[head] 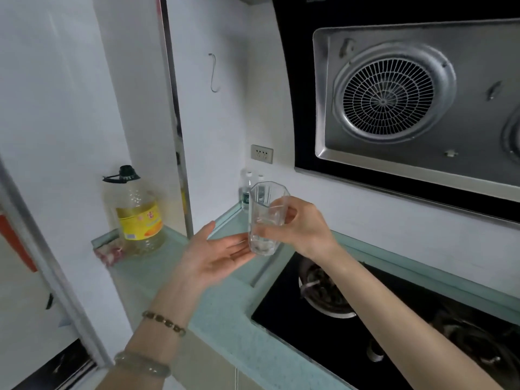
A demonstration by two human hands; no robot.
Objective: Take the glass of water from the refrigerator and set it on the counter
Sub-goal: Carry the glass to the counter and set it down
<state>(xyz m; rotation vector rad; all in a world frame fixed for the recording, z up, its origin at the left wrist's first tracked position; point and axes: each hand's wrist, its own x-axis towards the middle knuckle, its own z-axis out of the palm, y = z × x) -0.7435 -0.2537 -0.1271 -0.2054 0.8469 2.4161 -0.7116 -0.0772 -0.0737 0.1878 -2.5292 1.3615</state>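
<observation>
clear glass [266, 218] gripped by right hand [302, 229] fingers, left hand [216, 254] spread open beneath

clear glass [264, 220]; pale green counter [225, 311]; yellow-label oil btl [138, 215].

Oil bottle [139, 212] stands on tabletop [225, 313] at centre left; stove [351, 327] lower right; range hood [408, 94] upper right.

We hold our right hand [298, 229] out on a long bare forearm with its fingers [277, 209] curled closed around the glass [266, 218], while our left hand [216, 254] lies palm-up and flat-fingered just beside its base, two bracelets on that wrist.
</observation>
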